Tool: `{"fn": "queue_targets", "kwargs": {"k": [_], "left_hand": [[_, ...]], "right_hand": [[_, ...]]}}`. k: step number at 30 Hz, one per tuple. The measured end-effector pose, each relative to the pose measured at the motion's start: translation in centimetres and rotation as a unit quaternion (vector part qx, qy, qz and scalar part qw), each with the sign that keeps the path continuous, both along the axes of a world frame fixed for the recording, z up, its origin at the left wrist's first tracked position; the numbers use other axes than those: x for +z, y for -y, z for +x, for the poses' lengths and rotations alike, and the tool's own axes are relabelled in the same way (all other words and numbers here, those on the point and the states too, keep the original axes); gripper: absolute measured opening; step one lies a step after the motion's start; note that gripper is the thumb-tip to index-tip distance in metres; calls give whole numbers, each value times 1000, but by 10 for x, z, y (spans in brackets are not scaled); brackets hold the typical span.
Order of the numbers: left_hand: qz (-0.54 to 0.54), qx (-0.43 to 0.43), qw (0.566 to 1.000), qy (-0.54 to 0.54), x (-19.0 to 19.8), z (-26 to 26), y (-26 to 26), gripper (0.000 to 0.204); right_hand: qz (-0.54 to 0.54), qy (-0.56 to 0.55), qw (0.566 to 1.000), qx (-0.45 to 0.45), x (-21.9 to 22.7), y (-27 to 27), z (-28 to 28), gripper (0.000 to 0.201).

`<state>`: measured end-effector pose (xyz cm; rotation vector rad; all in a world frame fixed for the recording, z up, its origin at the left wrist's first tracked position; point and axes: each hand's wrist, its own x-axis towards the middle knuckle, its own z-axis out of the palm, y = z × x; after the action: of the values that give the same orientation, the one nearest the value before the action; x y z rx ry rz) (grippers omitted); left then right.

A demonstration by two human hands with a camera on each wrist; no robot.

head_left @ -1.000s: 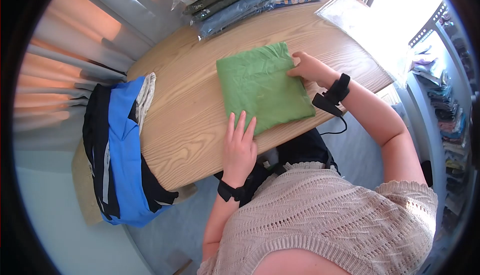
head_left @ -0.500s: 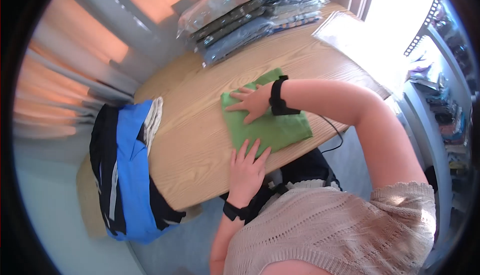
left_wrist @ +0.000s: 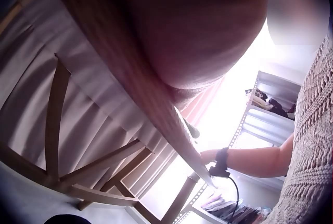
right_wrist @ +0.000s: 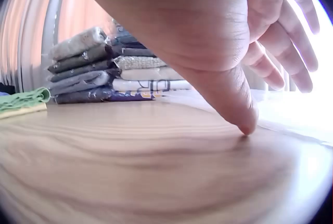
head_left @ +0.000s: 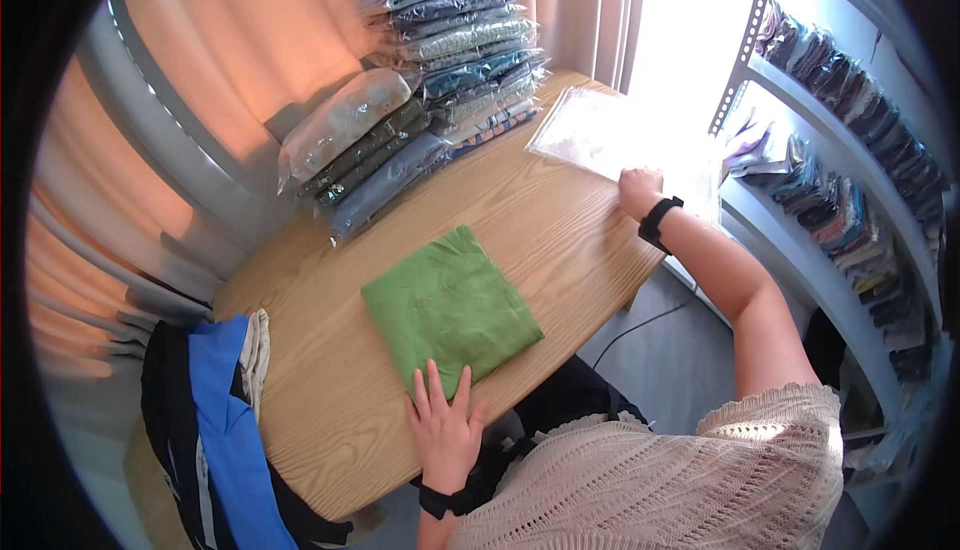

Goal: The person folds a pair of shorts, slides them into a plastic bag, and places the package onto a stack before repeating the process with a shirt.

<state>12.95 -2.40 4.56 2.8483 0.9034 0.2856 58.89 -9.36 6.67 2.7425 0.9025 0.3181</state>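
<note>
A folded green cloth (head_left: 450, 305) lies flat near the table's front edge in the head view. On its near edge rest the spread fingers of my left hand (head_left: 445, 435). My right hand (head_left: 642, 193) is at the near edge of the clear plastic bags (head_left: 590, 135) on the right of the table. In the right wrist view the thumb of my right hand (right_wrist: 260, 42) touches the wood beside the plastic (right_wrist: 296, 112), its fingers apart and above it. The left wrist view shows the table's underside, and the left fingers are hidden there.
Bagged garments (head_left: 465, 60) stand in tall stacks at the back, before the curtain. Blue and black clothes (head_left: 225, 420) hang over the table's left end. A shelf (head_left: 815, 110) with packed items stands at the right. A cable (head_left: 640, 328) runs below the table edge.
My right hand has left the green cloth, after passing over it, and moved right to the plastic bags. My left hand still rests on the cloth's near edge. The head view has shifted.
</note>
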Motion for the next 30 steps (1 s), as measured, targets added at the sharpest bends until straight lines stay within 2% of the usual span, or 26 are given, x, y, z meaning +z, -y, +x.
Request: {"fn": "queue_targets", "kwargs": {"k": [4,6,12,18,22,24,25,28,30], "left_hand": [[2,-3,1000,2,-3,-1,-1,51],[11,-5,1000,9,-4,-1,-1,51],[18,-7,1000,19,-4,-2,0,50],[2,-1,1000,8,-3,-3,0,50],[0,-3,1000,5,-4,-3,0,51],[25,-9,999,23,-5,-3,0,50],[25,-10,999,23,-5,-3,0,50],[23,-8,999,24,-4,-3,0,50],[6,-3,1000,5,-4,-3,0,51]], "right_hand": [[-44,3,998,-42,-1,16,15,16],[12,-30,997,-65,-4,15,21,15],[43,-13,999,-5,10,12,17,15],[69,-46,996,-19,-16,17,31,12],[95,-39,994,-26,-9,23,28,12],[162,-21,986,-34,-9,24,32,13],[163,-21,986,-35,-6,26,29,13],[198,-61,978,-36,1,29,26,17],[268,-143,953,1,-1,30,30,23]]}}
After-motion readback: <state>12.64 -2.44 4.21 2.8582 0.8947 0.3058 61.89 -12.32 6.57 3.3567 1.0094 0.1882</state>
